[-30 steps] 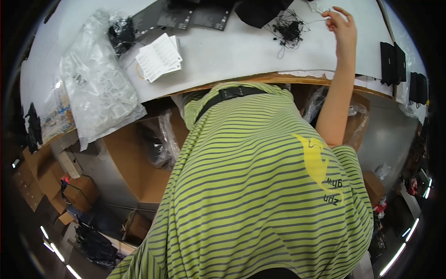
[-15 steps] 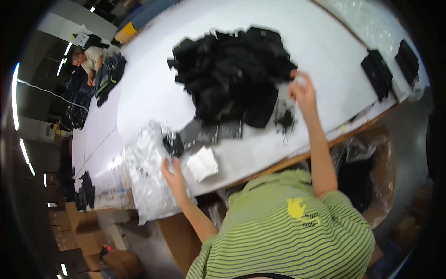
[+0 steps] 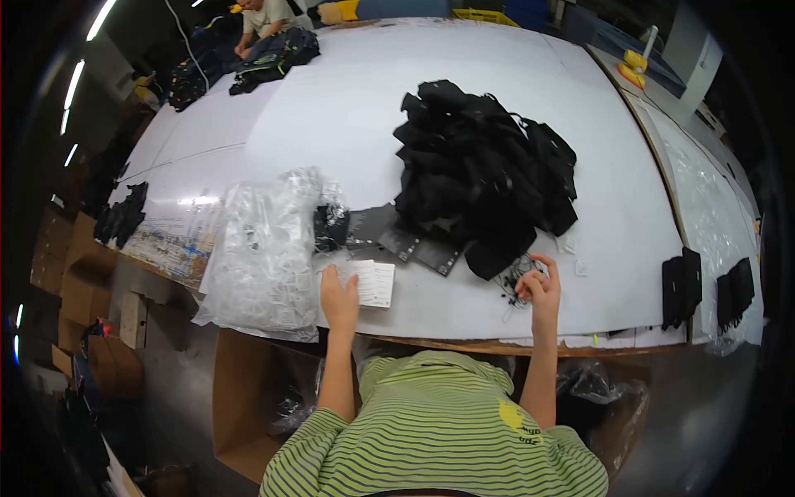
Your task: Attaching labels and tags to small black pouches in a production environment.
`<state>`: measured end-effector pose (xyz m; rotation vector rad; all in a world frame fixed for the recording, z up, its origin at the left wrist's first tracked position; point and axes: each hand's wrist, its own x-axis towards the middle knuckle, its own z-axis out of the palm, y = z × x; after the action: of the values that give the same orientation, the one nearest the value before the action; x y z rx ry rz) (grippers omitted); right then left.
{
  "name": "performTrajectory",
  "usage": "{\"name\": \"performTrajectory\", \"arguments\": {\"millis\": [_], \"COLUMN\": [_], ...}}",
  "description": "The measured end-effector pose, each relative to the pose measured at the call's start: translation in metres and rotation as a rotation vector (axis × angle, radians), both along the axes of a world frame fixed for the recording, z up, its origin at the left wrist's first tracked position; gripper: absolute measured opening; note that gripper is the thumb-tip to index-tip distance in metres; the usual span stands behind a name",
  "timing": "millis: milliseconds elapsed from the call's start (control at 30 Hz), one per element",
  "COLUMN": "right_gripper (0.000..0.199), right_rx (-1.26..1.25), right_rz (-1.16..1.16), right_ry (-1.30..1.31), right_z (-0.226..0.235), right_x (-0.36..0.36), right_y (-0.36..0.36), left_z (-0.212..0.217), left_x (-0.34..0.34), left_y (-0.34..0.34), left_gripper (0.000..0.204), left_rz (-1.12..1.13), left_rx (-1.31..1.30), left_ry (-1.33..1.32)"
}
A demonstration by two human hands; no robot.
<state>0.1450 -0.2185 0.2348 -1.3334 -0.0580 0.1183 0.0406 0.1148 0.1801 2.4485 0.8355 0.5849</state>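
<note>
- Small black cords (image 3: 517, 277) lie tangled at the near edge of the white tabletop (image 3: 497, 149), just under the big heap of black fabric pieces (image 3: 484, 170).
- Right hand (image 3: 540, 291) sits on that tangle, fingers curled and pinching at a strand; best to lift one cord clear without dragging the rest.
- Left hand (image 3: 338, 300) lies flat, fingers together, on a white paper stack (image 3: 368, 283).
- Clear plastic bags (image 3: 265, 248) bulge to the left.
</note>
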Motion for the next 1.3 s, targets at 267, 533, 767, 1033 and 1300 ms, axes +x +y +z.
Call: {"name": "performTrajectory", "arguments": {"millis": [267, 533, 767, 1033, 1300], "right_gripper": [0.034, 0.036, 0.043, 0.044, 0.034], "right_rx": [0.006, 0.068, -0.169, -0.300, -0.261], "right_rz": [0.188, 0.342, 0.210, 0.141, 0.160], "right_ry": [-0.118, -0.188, -0.466, -0.632, -0.531], "right_z": [0.032, 0.047, 0.043, 0.045, 0.031], "right_x": [-0.011, -0.030, -0.044, -0.053, -0.055], "right_y": [0.033, 0.082, 0.086, 0.081, 0.077], "left_z": [0.078, 0.073, 0.091, 0.084, 0.092], "left_x": [0.014, 0.019, 0.006, 0.001, -0.005], "left_y": [-0.041, -0.079, -0.114, -0.123, -0.129], "left_gripper": [0.025, 0.047, 0.041, 0.011, 0.015], "left_rz": [-0.205, -0.540, -0.705, -0.565, -0.605], "left_rx": [-0.680, -1.313, -1.282, -0.903, -0.386], "left_ry": [-0.384, -0.462, -0.412, -0.505, -0.496]}}
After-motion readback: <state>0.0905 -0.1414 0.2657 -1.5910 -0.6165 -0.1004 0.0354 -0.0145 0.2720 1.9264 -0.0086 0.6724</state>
